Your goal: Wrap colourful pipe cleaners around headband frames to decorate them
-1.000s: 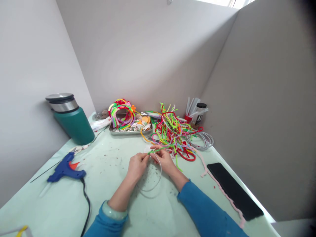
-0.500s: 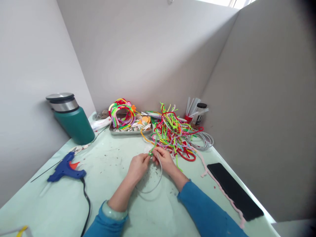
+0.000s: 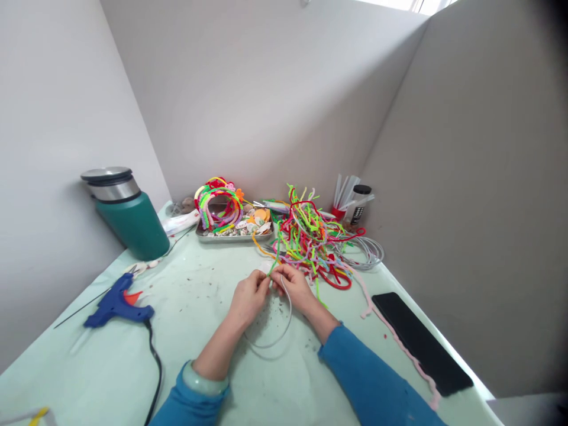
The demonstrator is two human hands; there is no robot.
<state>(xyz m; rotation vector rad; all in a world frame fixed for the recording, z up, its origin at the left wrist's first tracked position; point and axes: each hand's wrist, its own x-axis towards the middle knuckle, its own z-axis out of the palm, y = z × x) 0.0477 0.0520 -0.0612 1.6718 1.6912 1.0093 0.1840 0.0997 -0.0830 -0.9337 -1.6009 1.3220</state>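
Observation:
My left hand point(image 3: 248, 296) and my right hand point(image 3: 295, 287) meet over the pale green table point(image 3: 213, 378), fingertips together. Between them they pinch one end of a thin grey headband point(image 3: 284, 331), whose loop curves back toward me. A green pipe cleaner point(image 3: 276, 257) rises from the pinch point and points away, toward the tangled heap of coloured pipe cleaners point(image 3: 313, 242) just beyond my right hand. Both sleeves are blue, and a pale bangle point(image 3: 202, 381) sits on my left wrist.
A blue glue gun point(image 3: 118, 302) with a black cord lies at the left. A green flask point(image 3: 128, 216) stands at the back left. A metal tray point(image 3: 231, 234) holds wrapped headbands and shells. Bare grey headbands point(image 3: 370, 251), a cup of glue sticks point(image 3: 344, 201) and a black phone point(image 3: 419, 340) are at the right.
The green pipe cleaner has swung from lying across toward the right to standing up and away from my fingers. Both hands have stayed in place, turning slightly.

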